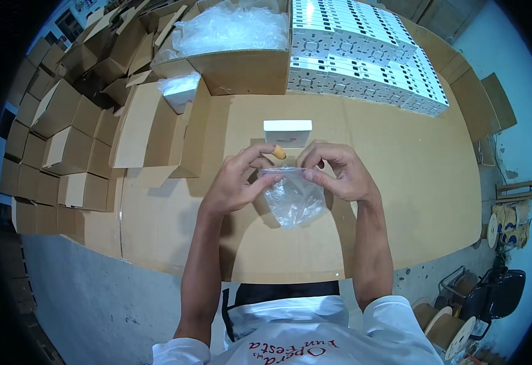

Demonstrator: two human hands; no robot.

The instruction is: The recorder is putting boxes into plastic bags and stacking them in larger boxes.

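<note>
- Head view, frame centre: left hand point(235, 182) and right hand point(339, 173) each pinch the top edge of a small clear plastic bag point(293, 201), which hangs crumpled over the cardboard-covered table point(399, 182).
- Orange rubber finger cot point(278, 152) covers a left fingertip.
- Small flat white box point(287, 132) lies just above the hands.
- Judgement: slide thumbs against forefingers to part the mouth evenly, without tearing the film.

A clear plastic bag point(293, 198), an orange finger cot point(278, 152), a white box point(287, 132), brown cardboard table cover point(412, 182).
</note>
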